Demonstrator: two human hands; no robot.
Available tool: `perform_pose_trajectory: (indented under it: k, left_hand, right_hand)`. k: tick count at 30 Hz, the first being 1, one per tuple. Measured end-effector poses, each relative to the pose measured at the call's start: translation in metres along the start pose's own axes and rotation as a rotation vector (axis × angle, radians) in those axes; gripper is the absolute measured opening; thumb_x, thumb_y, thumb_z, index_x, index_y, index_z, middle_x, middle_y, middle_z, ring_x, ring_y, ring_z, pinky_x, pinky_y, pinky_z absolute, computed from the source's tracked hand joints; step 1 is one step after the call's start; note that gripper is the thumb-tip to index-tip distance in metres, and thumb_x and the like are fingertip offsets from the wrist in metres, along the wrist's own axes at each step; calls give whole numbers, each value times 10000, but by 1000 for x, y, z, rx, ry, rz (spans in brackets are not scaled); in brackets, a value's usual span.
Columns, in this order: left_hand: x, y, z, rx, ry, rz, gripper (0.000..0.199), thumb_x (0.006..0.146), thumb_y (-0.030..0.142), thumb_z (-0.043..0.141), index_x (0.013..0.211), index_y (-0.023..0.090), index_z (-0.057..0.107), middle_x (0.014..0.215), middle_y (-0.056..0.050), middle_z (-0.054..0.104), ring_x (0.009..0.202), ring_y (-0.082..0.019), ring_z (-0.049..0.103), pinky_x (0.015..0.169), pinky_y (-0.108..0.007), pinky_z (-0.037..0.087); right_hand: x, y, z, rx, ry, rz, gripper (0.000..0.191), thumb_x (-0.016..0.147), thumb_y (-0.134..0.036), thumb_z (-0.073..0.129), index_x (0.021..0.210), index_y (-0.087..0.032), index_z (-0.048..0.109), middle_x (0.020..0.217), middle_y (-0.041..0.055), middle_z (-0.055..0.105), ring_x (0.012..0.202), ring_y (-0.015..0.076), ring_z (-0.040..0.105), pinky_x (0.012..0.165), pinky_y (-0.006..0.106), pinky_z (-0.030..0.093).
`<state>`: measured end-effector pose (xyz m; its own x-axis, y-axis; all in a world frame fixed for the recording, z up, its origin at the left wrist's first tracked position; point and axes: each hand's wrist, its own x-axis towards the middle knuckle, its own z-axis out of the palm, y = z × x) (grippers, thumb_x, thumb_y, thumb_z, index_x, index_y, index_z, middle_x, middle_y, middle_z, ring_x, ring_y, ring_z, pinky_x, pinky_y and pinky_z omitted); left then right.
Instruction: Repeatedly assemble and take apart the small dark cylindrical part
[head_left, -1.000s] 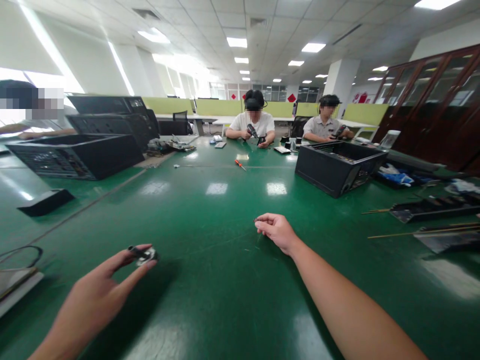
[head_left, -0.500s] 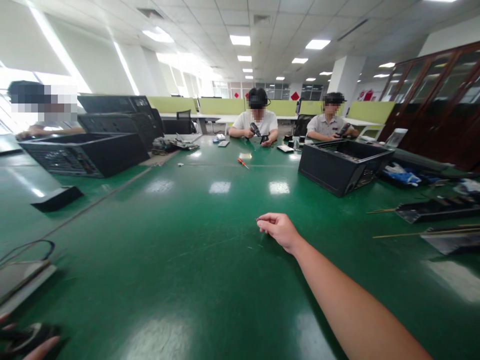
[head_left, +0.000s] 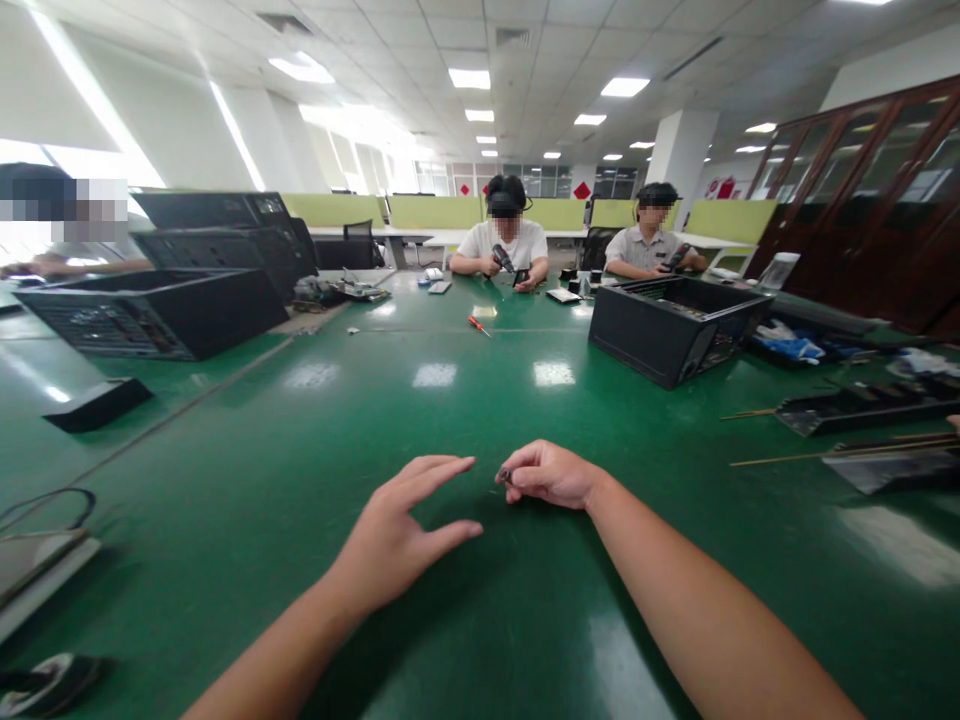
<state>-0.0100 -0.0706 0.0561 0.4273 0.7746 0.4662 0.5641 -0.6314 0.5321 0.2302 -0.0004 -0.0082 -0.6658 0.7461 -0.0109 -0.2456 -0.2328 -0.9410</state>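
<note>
Between the thumb and fingers of my right hand (head_left: 551, 474) is a small dark metallic piece (head_left: 505, 476), too small for me to name. The hand is just above the green tabletop (head_left: 315, 520). My left hand (head_left: 401, 530) is to its left, thumb and fingers spread apart and holding nothing. Its fingertips point toward the small piece but do not touch it. At the lower left edge lies a round black and pale object (head_left: 56, 680), apart from both hands.
A black computer case (head_left: 675, 330) stands at right, another (head_left: 157, 310) at left. An orange screwdriver (head_left: 478, 325) lies farther back. Metal trays (head_left: 862, 408) with thin rods stick in from the right. Three people sit across the table, one holding a power drill (head_left: 502, 258).
My left hand has let go of the round black and pale object at lower left and moved to the middle, near my right hand. The right hand keeps its pinch and sits slightly lower.
</note>
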Motion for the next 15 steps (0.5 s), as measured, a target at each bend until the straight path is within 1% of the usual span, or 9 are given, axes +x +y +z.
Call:
perform_pose_trajectory:
  k: [2,4,6,8,10,12,14,15]
  left_hand:
    - [20,7,22,-109,-43,62,446,755,335,795,1184,303,673,1153,-51,676,1054,-222,644,941,-358,545]
    - [31,11,37,-212,-9,74,293,793,272,759,1082,287,721,1086,-48,694,1001,-200,657,901,-336,551]
    - [34,11,47,-283,56,56,200,809,246,737,1008,271,742,1031,-49,705,965,-193,662,879,-333,553]
    - [33,8,52,-327,97,26,195,798,247,746,993,257,743,1023,-57,709,971,-202,661,890,-352,551]
    - [31,5,54,-378,97,-3,185,787,261,755,970,240,746,1023,-70,715,981,-217,662,900,-374,553]
    - [30,3,52,-430,99,-34,147,786,291,755,918,227,751,980,-72,725,955,-222,671,888,-379,559]
    - [25,2,41,-435,127,-88,145,789,330,751,890,226,747,939,-60,730,923,-219,679,875,-370,563]
    - [21,1,32,-406,146,-122,162,792,356,747,895,231,743,927,-51,731,905,-217,683,863,-363,567]
  right_hand:
    - [-1,0,-1,14,-17,11,438,554,-393,915,850,-109,761,687,32,673,594,103,578,566,221,389]
    - [-1,0,-1,35,-17,5,419,525,-373,928,810,-115,760,701,27,678,626,111,595,600,228,418]
    - [-1,1,-1,59,-3,-12,407,517,-357,931,803,-122,760,727,27,686,654,115,598,630,235,438]
    - [1,3,0,70,13,-18,401,525,-355,927,804,-122,758,750,35,693,660,116,595,634,237,442]
    - [2,4,1,59,7,-11,386,543,-365,919,781,-113,750,743,43,693,651,118,593,625,237,438]
    - [2,4,1,56,-27,-16,395,571,-403,905,777,-107,745,687,35,676,626,117,585,647,254,456]
    - [2,3,0,82,-68,-29,455,605,-463,879,861,-109,753,675,22,668,562,88,535,707,292,489]
    - [1,2,-1,101,-78,-35,490,624,-487,864,922,-114,753,698,18,675,517,63,485,737,308,500]
